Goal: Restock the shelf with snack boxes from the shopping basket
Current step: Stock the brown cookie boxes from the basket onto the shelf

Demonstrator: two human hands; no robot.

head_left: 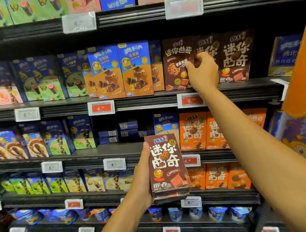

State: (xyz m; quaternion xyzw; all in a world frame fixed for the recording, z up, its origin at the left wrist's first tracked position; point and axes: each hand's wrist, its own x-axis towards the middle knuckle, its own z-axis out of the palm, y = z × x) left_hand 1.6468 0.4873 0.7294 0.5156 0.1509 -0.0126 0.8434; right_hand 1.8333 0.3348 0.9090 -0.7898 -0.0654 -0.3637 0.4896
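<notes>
Head view: your right hand (202, 72) has its fingers curled round the right edge of a brown box (175, 63), which stands upright at the front of the shelf (146, 97). Touching that box on the far side of your grip are matching boxes (237, 56), and on the near side stand blue boxes (135, 68). Well below that grip, your left hand (142, 176) wraps a second box (166, 165) of the same kind, thumb along its left edge, held upright off any shelf. By my reading, you are seating one box in its row and have one more waiting in hand. The basket is out of view, so you cannot judge from here how many boxes remain.
</notes>
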